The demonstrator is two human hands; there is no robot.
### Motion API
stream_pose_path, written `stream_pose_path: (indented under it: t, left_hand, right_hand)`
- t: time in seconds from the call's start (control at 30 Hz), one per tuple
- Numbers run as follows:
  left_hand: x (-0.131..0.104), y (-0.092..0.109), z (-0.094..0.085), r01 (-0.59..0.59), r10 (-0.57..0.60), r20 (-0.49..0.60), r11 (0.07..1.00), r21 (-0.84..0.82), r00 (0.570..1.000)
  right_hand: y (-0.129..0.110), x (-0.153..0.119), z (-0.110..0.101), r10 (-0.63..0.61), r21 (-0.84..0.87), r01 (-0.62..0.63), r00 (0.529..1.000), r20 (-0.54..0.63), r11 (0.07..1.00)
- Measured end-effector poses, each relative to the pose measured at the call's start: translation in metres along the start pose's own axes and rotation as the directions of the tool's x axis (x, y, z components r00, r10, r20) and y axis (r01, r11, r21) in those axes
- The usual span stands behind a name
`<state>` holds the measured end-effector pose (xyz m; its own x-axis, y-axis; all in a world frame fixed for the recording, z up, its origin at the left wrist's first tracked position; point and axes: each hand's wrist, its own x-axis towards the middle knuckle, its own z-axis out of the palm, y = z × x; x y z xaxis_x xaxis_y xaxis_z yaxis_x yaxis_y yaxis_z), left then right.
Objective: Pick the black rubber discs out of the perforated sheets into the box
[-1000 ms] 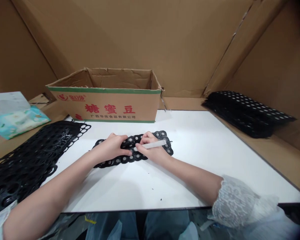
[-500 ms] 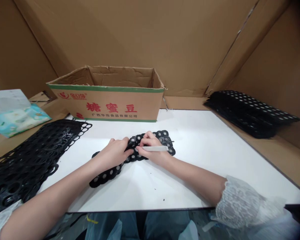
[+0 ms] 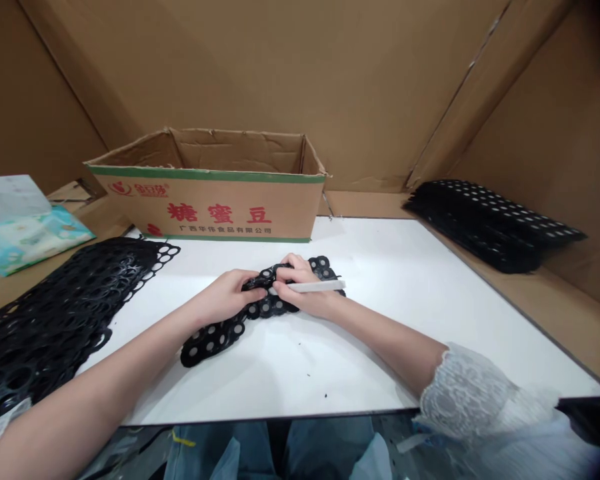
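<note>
A black sheet of joined rounds with pale grey centres [image 3: 214, 339] lies aslant on the white table. My left hand [image 3: 230, 293] is closed on its upper edge, thumb on top and fingers partly hidden behind. Close beside it, my right hand [image 3: 303, 288] pinches a slim white pen-like tool [image 3: 320, 287]. The tool's tip points left at the rounds near my left thumb; whether it touches them I cannot tell. The right end of the sheet shows beyond my right hand.
A cardboard box [image 3: 205, 207] with red lettering stands behind the sheet. To the left lies a pile of black perforated sheets [image 3: 75, 300], with a tissue pack [image 3: 40, 240] behind it. More black dotted sheets [image 3: 485, 220] are stacked at the right. Cardboard walls enclose the table [image 3: 380, 353].
The view has shifted slightly. My left fingers have moved a little along the sheet's upper edge, and the sheet's right end is more covered by my right hand. Both holds continue.
</note>
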<state>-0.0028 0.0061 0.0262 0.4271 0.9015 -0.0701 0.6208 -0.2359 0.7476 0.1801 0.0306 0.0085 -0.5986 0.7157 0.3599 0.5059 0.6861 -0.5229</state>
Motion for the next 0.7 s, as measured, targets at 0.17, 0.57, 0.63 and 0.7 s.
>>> stream_pose_path:
  t: [0.17, 0.57, 0.63, 0.7]
  left_hand:
    - [0.002, 0.003, 0.003, 0.042, -0.044, -0.026, 0.994, -0.104, 0.999]
    - [0.001, 0.013, 0.004, 0.192, -0.197, 0.021, 0.922, -0.336, 0.98]
    - [0.003, 0.012, 0.0, 0.178, -0.164, 0.068, 0.894, -0.41, 0.984]
    - [0.005, 0.01, -0.004, 0.145, -0.113, 0.102, 0.9, -0.411, 0.988]
  right_hand:
    - [-0.004, 0.0, 0.005, 0.091, -0.064, -0.093, 0.995, -0.038, 0.994]
    - [0.002, 0.01, 0.01, 0.042, -0.274, -0.075, 0.991, -0.126, 0.959]
    - [0.001, 0.008, 0.005, 0.023, -0.253, -0.058, 0.99, -0.142, 0.966]
    - [0.001, 0.005, 0.002, 0.014, -0.226, -0.049, 0.988, -0.154, 0.973]
